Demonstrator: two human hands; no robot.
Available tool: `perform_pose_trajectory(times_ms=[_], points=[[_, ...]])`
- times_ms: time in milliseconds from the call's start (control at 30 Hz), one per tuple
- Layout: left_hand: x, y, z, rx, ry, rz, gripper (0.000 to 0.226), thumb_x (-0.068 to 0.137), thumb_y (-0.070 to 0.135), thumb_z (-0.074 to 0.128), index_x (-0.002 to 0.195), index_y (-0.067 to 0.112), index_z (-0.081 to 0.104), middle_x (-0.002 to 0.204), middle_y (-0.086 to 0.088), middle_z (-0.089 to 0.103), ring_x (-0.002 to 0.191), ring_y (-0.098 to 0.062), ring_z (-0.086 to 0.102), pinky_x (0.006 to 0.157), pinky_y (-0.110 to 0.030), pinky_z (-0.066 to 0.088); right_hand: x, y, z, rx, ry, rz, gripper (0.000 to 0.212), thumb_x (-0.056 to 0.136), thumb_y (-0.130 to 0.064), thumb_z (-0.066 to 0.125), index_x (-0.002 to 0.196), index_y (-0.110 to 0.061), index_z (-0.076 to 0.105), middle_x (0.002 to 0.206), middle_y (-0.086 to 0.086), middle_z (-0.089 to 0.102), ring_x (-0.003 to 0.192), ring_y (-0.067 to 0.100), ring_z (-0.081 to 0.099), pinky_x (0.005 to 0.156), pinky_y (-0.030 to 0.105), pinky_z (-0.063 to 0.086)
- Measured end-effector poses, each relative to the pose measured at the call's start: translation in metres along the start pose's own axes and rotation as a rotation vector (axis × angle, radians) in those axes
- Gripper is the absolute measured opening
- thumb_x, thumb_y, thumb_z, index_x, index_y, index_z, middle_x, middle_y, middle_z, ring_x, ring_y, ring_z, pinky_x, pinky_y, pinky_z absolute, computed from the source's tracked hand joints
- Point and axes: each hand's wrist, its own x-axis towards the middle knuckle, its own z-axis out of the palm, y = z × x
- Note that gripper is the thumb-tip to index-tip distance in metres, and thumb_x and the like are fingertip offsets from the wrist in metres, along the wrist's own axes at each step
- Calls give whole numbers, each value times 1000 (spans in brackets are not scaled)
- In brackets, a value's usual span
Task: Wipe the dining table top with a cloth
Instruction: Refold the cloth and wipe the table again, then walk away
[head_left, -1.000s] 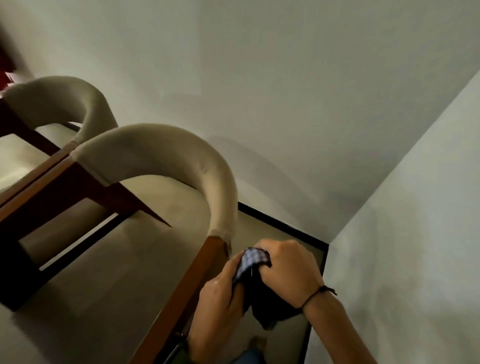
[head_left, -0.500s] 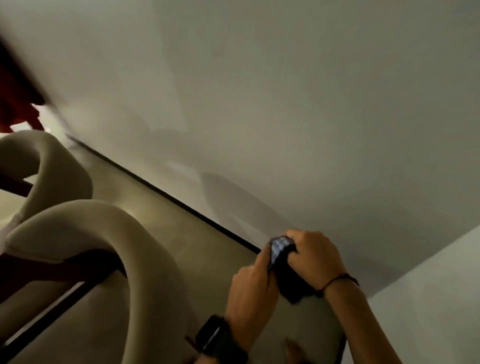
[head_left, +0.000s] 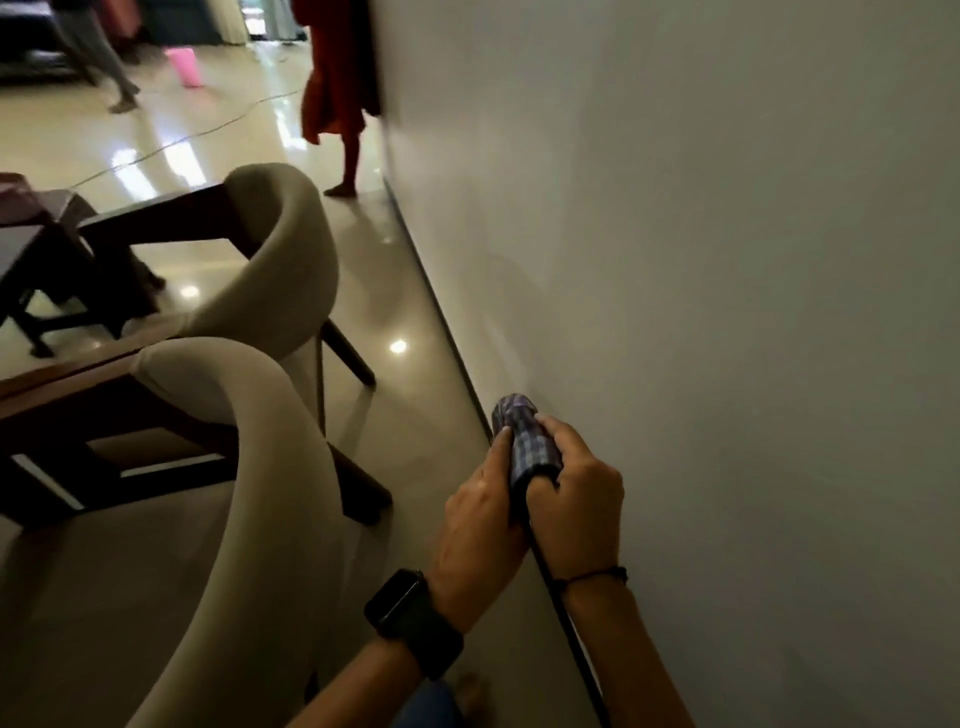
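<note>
Between both hands, the checked cloth (head_left: 527, 441) is being gripped: left hand (head_left: 480, 525) pinching its left side, right hand (head_left: 576, 506) curling around its right. Left of them, two chairs are standing by the dark table (head_left: 62, 374).

two beige chairs (head_left: 270, 270), pink bucket (head_left: 186, 66), wall (head_left: 701, 260)

Both hands up: left hand (head_left: 480, 512) and right hand (head_left: 574, 501) grip the checked cloth (head_left: 524, 441), apparently bunched, beside the wall (head_left: 701, 260).
</note>
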Motion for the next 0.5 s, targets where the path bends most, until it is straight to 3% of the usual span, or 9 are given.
perform_pose_trajectory(times_ms=[200, 267, 367, 500], points=[[116, -50, 2, -73, 79, -144, 70, 90, 26, 52, 144, 19, 9, 132, -8, 51, 110, -15, 55, 91, -15, 40, 109, 14, 73, 128, -106, -12, 43, 83, 7, 57, 125, -4, 57, 118, 12, 65, 100, 14, 60, 81, -2, 36], [161, -71, -6, -95, 79, -170, 70, 90, 26, 51, 144, 21, 7, 134, -8, 49, 112, -15, 54, 94, -19, 43, 154, 12, 101, 160, -156, -2, 45, 85, 6, 55, 128, -5, 54, 121, 12, 63, 106, 16, 60, 85, -1, 36], [219, -97, -32, -150, 95, -227, 68, 91, 26, 49, 144, 23, 5, 138, -8, 46, 116, -15, 51, 99, -23, 43, 216, -5, 140, 217, -251, -29, 50, 88, 5, 53, 134, -14, 48, 126, 4, 60, 111, 18, 59, 94, 17, 43], [282, -132, -70, -157, 170, -265, 70, 91, 25, 48, 144, 22, 4, 143, -7, 39, 118, -14, 49, 95, -16, 38, 283, -29, 193, 333, -414, -68, 50, 88, 8, 51, 131, -17, 51, 123, -11, 53, 108, -1, 53, 87, 0, 40]])
